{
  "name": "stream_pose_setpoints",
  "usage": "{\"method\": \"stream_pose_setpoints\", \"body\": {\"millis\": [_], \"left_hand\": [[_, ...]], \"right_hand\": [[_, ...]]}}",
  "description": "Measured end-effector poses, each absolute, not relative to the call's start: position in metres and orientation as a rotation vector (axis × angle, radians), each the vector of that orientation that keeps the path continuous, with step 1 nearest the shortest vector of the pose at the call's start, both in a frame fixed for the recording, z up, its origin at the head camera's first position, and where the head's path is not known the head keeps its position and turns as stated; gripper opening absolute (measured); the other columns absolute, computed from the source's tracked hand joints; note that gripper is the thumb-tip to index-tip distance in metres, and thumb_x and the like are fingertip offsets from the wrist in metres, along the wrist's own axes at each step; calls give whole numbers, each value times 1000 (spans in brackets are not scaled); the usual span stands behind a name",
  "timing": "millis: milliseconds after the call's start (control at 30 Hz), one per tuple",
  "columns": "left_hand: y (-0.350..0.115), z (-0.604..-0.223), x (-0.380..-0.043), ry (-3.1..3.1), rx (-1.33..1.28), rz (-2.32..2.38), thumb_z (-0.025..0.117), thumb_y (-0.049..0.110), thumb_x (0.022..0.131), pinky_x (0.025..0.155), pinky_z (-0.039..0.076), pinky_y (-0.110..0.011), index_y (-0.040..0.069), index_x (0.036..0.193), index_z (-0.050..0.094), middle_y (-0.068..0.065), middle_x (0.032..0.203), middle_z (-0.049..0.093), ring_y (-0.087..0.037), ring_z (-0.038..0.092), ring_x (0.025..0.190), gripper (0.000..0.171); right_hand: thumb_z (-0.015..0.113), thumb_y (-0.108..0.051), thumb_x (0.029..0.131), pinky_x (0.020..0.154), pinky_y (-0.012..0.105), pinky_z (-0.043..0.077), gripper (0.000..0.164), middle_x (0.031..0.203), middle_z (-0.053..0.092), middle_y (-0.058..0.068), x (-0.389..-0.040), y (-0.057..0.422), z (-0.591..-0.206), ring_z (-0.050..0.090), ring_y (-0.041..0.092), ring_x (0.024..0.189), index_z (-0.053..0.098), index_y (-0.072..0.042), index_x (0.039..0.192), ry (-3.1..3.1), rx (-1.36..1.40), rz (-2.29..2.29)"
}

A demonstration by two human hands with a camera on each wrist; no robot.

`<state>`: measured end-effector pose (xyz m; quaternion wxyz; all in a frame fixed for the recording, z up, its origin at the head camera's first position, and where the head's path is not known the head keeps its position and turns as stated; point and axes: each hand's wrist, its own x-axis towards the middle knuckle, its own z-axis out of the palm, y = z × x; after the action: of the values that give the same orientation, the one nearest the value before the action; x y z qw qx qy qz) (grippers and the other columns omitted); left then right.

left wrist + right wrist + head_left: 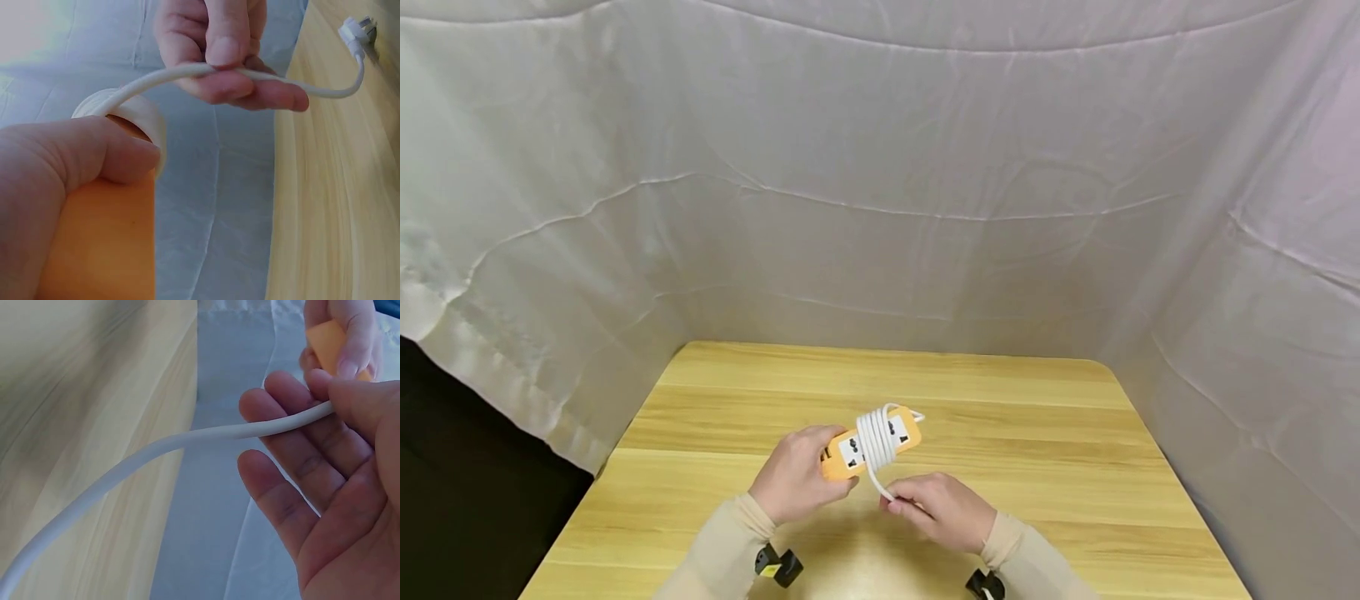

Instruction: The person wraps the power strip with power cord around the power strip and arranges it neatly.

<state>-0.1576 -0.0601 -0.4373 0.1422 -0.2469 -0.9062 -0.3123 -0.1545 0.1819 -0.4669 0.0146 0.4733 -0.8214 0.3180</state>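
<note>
An orange power strip (836,468) with white socket panels is tilted above the table, several turns of its white cord (877,439) wound around its middle. My left hand (797,475) grips the strip by its near left end, the thumb lying along its orange side (106,237) in the left wrist view. Between thumb and fingers, my right hand (943,508) pinches the cord just off the wound turns. Past that pinch the cord (150,450) runs free, ending in a white plug (355,36) seen over the table in the left wrist view.
A wood-grain table (1037,433) lies under both hands. Grey-white fabric (925,167) hangs behind it and along both sides. At the lower left is a black area (467,483). Both wrists carry small black cameras (778,567).
</note>
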Motion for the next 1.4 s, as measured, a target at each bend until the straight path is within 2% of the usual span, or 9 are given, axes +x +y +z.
{"method": "stream_pose_setpoints", "body": {"millis": [133,333,633,767,867,1033,1200,1333,1400], "left_hand": [[-58,-435,-155,-2592,-744,-914,77,31,63,52,42,-16,8,109,61,5,90,62,-3,50,66,54],[-57,-432,-152,-2575,-778,-936,77,30,64,52,43,-16,10,108,61,7,89,61,-2,50,64,51],[-56,-429,-151,-2564,-815,-973,78,29,63,52,43,-16,13,108,60,10,88,58,-2,50,65,50],[-55,-427,-150,-2564,-873,-1024,78,28,63,53,44,-17,14,110,60,10,90,58,-3,51,66,52],[-54,-425,-150,-2550,-936,-1035,79,26,62,53,44,-16,12,110,60,9,90,59,-3,52,68,54],[-51,-423,-149,-2522,-1009,-996,79,25,61,57,45,-15,9,110,60,6,92,61,-3,52,72,55],[-49,-424,-147,-2523,-1039,-982,78,25,61,59,45,-15,10,108,60,5,95,61,-3,52,73,53],[-46,-426,-145,-2524,-1056,-993,78,25,62,59,45,-14,11,107,60,6,94,61,-3,52,73,51],[-45,-427,-145,-2522,-1064,-995,78,24,62,59,44,-14,11,107,60,7,92,60,-3,52,72,50]], "right_hand": [[49,-24,94,57,10,40,14,83,59,-20,-159,185,-470,47,-6,64,63,-26,95,-2566,1489,1041],[50,-22,93,71,13,45,17,96,64,-16,-165,189,-472,57,-4,85,65,-24,100,-2563,1553,1129],[58,-20,88,75,15,46,17,96,65,-13,-175,192,-476,58,-4,87,69,-19,102,-2531,1582,1072],[61,-26,86,79,19,46,16,97,64,-14,-180,190,-474,57,-1,91,70,-20,97,-2490,1557,959],[63,-30,84,85,25,45,25,107,60,-13,-185,191,-471,54,4,99,64,-21,107,-2464,1541,950],[70,-30,77,91,32,42,52,119,53,-7,-197,195,-465,50,11,108,48,-23,124,-2459,1549,1089],[74,-24,75,89,30,44,52,112,58,-4,-203,199,-455,54,10,102,48,-14,119,-2536,1570,1143],[69,-6,78,72,24,49,25,91,65,-3,-205,201,-439,56,2,77,60,-11,100,-2520,1660,1221],[66,0,78,63,19,48,19,81,65,-4,-206,201,-430,51,-1,66,63,-11,93,-2495,1719,1256]]}}
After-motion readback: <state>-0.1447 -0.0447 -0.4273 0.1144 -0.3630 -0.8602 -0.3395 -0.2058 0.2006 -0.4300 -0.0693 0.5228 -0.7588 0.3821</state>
